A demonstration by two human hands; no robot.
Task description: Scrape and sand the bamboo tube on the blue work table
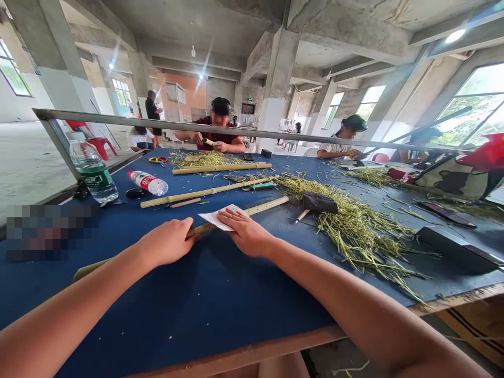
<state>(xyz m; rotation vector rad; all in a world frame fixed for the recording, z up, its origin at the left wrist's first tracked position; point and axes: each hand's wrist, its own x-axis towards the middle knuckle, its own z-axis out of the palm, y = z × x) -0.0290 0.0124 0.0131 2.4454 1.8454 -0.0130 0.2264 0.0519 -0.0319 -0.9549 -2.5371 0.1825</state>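
- Bare forearms [74,299] reach over a blue tabletop [157,310], ending in a left hand [165,242] and a right hand [246,233], both laid on a bamboo tube [268,206].
- Left fingers [191,234] are held together over the tube; whether it is gripped cannot be told.
- Right fingers [232,215] are spread flat, and a paper slip [214,216] is pressed against the tube beneath them.
- Two further bamboo tubes [222,168] are left lying beyond, untouched by either hand.
- Loose heaps of green stems [354,231] are left unsorted to the right, and a water bottle [93,173] is stood at the far left.
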